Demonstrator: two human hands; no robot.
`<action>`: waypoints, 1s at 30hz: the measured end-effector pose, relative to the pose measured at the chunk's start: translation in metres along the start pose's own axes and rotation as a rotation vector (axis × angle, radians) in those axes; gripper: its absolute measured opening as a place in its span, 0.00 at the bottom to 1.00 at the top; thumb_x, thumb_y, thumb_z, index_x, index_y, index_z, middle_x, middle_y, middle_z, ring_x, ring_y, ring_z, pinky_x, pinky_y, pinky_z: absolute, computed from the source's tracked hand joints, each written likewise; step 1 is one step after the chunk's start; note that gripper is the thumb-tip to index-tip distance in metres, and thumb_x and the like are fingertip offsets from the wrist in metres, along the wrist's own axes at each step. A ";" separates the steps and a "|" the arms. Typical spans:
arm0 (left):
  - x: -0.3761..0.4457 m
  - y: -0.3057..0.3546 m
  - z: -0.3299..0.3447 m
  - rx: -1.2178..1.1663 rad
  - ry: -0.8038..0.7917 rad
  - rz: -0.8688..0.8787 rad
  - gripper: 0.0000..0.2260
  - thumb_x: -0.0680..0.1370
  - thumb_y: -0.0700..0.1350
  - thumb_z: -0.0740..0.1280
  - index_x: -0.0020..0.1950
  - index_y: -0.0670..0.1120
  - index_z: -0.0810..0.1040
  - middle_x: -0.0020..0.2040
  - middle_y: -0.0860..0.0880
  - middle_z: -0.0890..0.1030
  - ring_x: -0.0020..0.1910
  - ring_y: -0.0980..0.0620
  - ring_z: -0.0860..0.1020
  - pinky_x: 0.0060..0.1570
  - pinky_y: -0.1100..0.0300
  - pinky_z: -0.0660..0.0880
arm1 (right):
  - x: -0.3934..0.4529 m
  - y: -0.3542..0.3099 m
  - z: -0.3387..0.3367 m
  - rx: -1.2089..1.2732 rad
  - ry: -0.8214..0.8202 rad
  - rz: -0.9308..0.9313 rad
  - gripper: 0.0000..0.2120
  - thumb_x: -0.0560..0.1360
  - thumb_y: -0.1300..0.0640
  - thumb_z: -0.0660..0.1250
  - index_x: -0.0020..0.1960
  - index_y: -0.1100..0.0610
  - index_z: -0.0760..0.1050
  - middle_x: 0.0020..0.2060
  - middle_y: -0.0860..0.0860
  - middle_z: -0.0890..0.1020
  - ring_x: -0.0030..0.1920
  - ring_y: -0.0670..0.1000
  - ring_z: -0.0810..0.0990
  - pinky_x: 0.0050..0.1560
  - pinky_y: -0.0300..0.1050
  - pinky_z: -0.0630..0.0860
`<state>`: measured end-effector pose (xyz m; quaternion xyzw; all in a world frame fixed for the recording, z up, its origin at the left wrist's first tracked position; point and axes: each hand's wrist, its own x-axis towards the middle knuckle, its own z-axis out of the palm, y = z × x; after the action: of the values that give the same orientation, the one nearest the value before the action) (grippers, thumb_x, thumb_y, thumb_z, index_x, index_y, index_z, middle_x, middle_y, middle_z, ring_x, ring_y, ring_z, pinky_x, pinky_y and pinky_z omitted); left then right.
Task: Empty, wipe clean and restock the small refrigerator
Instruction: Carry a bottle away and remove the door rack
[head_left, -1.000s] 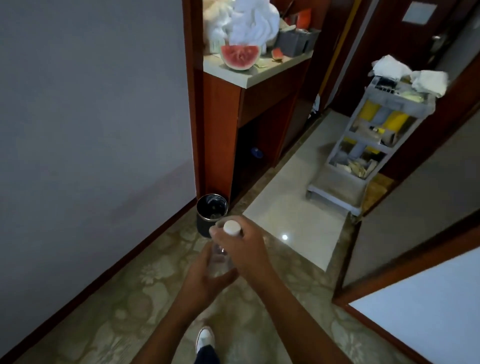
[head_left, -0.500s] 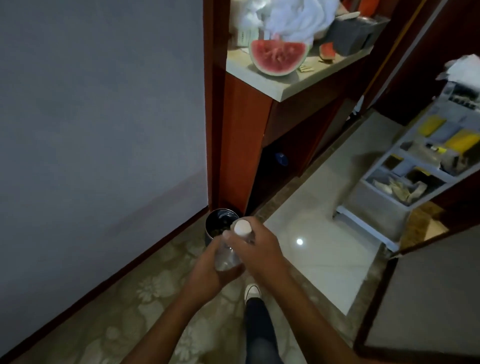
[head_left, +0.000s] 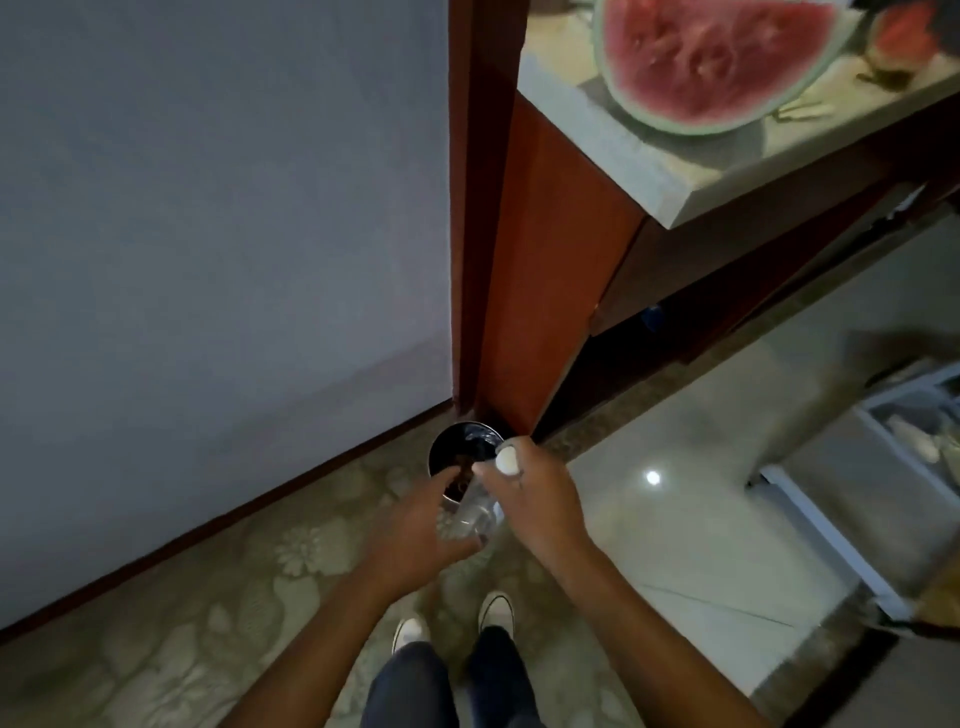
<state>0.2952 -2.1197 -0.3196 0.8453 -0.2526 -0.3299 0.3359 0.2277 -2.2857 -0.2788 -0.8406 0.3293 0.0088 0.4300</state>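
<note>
Head view: right hand (head_left: 540, 499) fingers (head_left: 511, 447) curl round the white cap (head_left: 507, 460) while the left hand (head_left: 421, 525) grips the clear bottle (head_left: 475, 512) from below, tilted, directly above the round dark bin (head_left: 457, 449) on the floor. At one o'clock, a cut watermelon (head_left: 711, 62) sits on the worktop (head_left: 670, 192); at three o'clock, a grey cart (head_left: 857, 519).
</note>
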 end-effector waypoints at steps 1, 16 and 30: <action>0.012 -0.008 0.003 0.031 -0.009 -0.024 0.41 0.68 0.69 0.73 0.77 0.61 0.63 0.69 0.60 0.73 0.61 0.60 0.76 0.60 0.56 0.77 | 0.017 0.009 0.007 -0.024 -0.012 0.017 0.19 0.77 0.39 0.69 0.60 0.50 0.75 0.51 0.45 0.82 0.49 0.47 0.81 0.49 0.43 0.80; 0.180 -0.181 0.067 0.454 -0.087 -0.124 0.43 0.75 0.72 0.58 0.83 0.50 0.52 0.83 0.48 0.56 0.82 0.45 0.52 0.80 0.43 0.50 | 0.235 0.191 0.194 -0.319 -0.139 0.225 0.28 0.76 0.48 0.74 0.66 0.63 0.69 0.62 0.59 0.76 0.60 0.59 0.78 0.52 0.45 0.71; 0.288 -0.332 0.157 0.642 -0.078 -0.060 0.44 0.72 0.70 0.56 0.79 0.42 0.65 0.78 0.36 0.67 0.77 0.34 0.65 0.71 0.31 0.63 | 0.346 0.346 0.348 -0.521 -0.233 0.193 0.26 0.77 0.50 0.72 0.66 0.62 0.67 0.65 0.59 0.75 0.67 0.60 0.75 0.62 0.54 0.73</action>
<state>0.4372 -2.1550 -0.7624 0.9018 -0.3314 -0.2754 0.0322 0.3977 -2.3645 -0.8494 -0.8808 0.3426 0.2305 0.2318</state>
